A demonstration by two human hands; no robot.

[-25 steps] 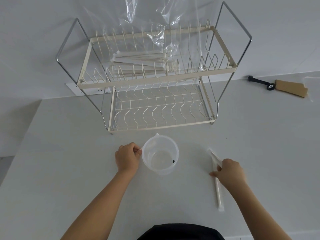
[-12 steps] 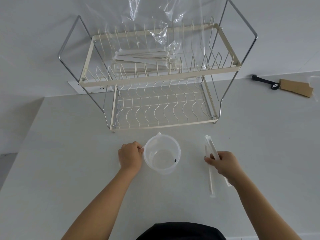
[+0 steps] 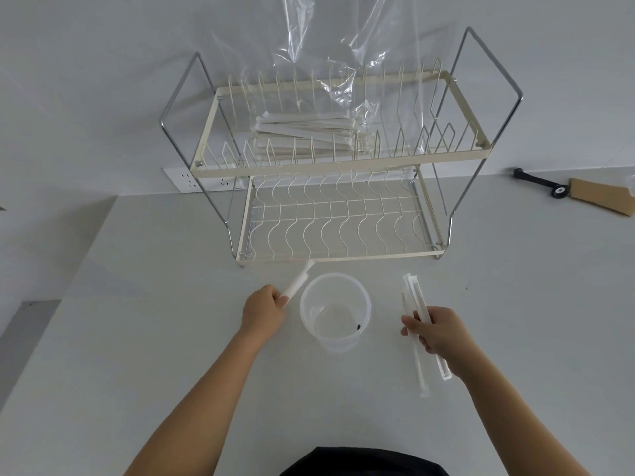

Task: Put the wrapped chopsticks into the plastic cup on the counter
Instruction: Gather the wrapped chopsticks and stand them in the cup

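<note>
Wire dish rack (image 3: 340,207) behind plastic cup (image 3: 335,312) — wrapped chopsticks (image 3: 417,324) gripped in right hand (image 3: 436,333), pointing away; left hand (image 3: 263,312) clutching another wrapped pair (image 3: 298,281).

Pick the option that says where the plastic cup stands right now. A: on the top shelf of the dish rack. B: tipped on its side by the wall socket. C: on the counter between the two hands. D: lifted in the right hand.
C: the plastic cup stands upright on the counter, with the left hand on one side and the right hand on the other.
</note>
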